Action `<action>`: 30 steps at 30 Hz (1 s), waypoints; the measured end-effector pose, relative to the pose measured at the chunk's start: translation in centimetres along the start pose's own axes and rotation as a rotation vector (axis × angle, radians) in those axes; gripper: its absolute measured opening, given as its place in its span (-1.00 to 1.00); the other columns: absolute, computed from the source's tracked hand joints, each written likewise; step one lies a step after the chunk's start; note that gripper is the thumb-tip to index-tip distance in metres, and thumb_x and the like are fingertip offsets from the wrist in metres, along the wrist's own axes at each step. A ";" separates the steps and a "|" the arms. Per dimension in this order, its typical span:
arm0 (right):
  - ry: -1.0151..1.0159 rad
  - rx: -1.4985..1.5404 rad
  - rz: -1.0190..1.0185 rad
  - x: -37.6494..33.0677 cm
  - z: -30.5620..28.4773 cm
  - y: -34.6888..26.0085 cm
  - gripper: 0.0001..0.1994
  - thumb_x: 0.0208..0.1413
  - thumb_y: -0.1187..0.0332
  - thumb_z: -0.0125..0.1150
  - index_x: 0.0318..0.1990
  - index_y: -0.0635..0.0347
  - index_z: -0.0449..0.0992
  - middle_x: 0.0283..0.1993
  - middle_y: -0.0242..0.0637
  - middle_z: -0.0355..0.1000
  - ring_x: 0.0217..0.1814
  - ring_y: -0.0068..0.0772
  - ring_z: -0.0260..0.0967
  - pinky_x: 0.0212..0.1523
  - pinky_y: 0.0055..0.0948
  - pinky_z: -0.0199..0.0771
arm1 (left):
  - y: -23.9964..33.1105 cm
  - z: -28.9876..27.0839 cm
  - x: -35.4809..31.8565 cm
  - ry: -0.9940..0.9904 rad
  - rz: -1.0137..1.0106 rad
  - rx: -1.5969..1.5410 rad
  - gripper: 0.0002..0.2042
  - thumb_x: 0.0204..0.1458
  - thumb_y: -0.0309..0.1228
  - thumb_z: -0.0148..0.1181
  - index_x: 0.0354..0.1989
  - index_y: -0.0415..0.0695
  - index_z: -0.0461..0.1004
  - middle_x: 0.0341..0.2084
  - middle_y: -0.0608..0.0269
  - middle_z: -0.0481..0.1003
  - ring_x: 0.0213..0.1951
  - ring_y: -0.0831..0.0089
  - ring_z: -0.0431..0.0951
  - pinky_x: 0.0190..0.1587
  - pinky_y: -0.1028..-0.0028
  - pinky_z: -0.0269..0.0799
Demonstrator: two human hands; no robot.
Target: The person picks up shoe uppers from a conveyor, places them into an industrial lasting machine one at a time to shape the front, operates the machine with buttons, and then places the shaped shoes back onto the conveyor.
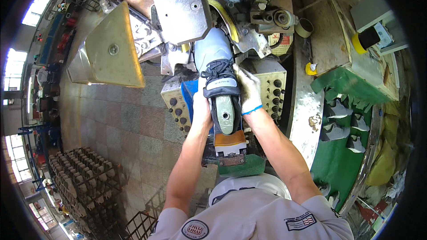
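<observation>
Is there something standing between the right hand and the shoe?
Only the white glove on the right hand; it lies against the shoe's side, and nothing else visible stands between them.

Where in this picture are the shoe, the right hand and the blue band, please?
Shoe [218, 70]: head view, on its dark laces.
Right hand [249, 88]: head view, on the middle of the hand.
Blue band [252, 110]: head view, on its upper side, at the wrist.

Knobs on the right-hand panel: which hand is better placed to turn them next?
Probably your right hand: it holds the shoe on the side nearer those knobs; your left hand holds the opposite side.
</observation>
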State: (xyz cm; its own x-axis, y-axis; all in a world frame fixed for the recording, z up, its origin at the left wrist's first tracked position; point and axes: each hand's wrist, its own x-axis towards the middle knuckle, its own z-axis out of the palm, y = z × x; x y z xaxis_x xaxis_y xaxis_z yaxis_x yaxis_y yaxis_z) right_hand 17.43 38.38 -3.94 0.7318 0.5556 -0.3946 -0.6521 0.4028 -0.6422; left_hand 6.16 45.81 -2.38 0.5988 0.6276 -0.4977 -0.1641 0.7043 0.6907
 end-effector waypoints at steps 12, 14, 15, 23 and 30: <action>0.144 -0.112 0.076 -0.2 0.2 1.5 -0.69 0.21 0.21 0.34 -0.16 0.36 0.66 -0.25 -0.37 0.57 -0.29 -0.61 0.41 -0.23 -0.54 0.43 | -1.2 -2.6 1.9 -0.144 0.147 0.173 -0.54 0.37 -0.06 -0.15 -0.06 -0.21 0.55 -0.25 0.19 0.62 -0.27 0.41 0.63 -0.13 0.41 0.55; 0.158 -0.147 0.006 0.2 -0.6 2.6 -0.65 0.22 0.15 0.33 -0.23 0.36 0.66 -0.29 -0.40 0.56 -0.33 -0.66 0.38 -0.28 -0.55 0.40 | -2.3 -3.3 2.9 -0.159 0.100 0.055 -0.57 0.39 -0.13 -0.14 -0.09 -0.25 0.56 -0.27 0.24 0.61 -0.24 0.48 0.60 -0.12 0.45 0.51; 0.145 -0.194 -0.004 0.3 -0.4 2.1 -0.65 0.22 0.15 0.33 -0.25 0.36 0.67 -0.30 -0.40 0.55 -0.34 -0.66 0.37 -0.30 -0.56 0.39 | -2.6 -3.4 3.2 -0.153 0.069 0.033 -0.57 0.39 -0.12 -0.14 -0.09 -0.24 0.56 -0.26 0.26 0.60 -0.26 0.50 0.59 -0.12 0.47 0.50; 0.079 -0.222 -0.065 0.3 -0.4 1.2 -0.63 0.25 0.10 0.28 -0.16 0.32 0.65 -0.23 -0.44 0.54 -0.25 -0.70 0.39 -0.30 -0.56 0.35 | -4.2 -3.4 3.8 -0.145 0.211 0.056 -0.55 0.42 -0.09 -0.22 0.01 -0.21 0.50 -0.20 0.28 0.58 -0.21 0.51 0.57 -0.09 0.49 0.47; -0.175 -0.316 -0.094 -6.3 -15.0 -5.0 -0.33 0.33 0.04 -0.53 0.42 0.38 0.01 0.46 0.20 0.06 0.41 0.27 0.17 0.33 0.08 0.32 | -13.0 -16.1 -1.2 0.072 0.213 1.298 -0.20 0.09 -0.07 0.25 0.39 -0.31 0.10 0.15 -0.32 0.41 0.16 -0.11 0.47 0.17 0.14 0.38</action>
State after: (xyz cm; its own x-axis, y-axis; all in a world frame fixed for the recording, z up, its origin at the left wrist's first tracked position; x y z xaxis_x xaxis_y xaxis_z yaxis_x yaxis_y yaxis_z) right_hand 19.01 21.94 -8.13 0.7227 0.6539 -0.2237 -0.4705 0.2284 -0.8523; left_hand -5.05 41.25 -19.28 0.6055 0.7305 -0.3158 0.6417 -0.2135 0.7366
